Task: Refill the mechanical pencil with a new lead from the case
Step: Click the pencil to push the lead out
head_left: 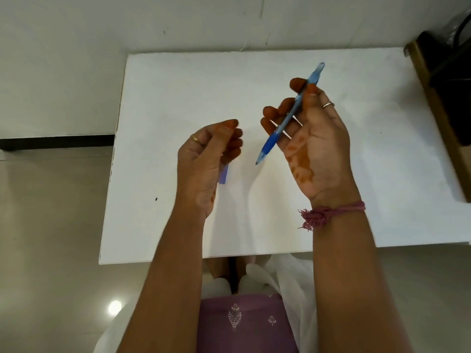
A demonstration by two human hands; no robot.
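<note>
white tabletop (178,98) filled the middle of the frame, with grey floor at lower left and a pale wall across the top. nearest the camera, at bottom centre, lay a purple embroidered garment (244,324).

left of centre, the left hand (204,164) was curled above the table, its fingers bent inward and closed loosely around a small lilac lead case (224,174); only the case's lower end showed below the fingers. whether its lid was open could not be told, and no lead was visible.

right of centre, the right hand (311,138) was turned palm up, fingers partly open, with a blue mechanical pencil (288,115) lying diagonally across them and pinned near its upper end by the thumb. the tip pointed down-left toward the left hand, close to it but not touching; the cap end pointed to the upper right. a pink thread bracelet (331,211) circled that wrist.

at the far right edge stood a dark object on a brown stand (438,98).

the likely trouble: a lead is thin and brittle, so tipping the case too far could spill several, and the loose pencil grip could let the barrel roll as a lead was fed in, snapping it.
</note>
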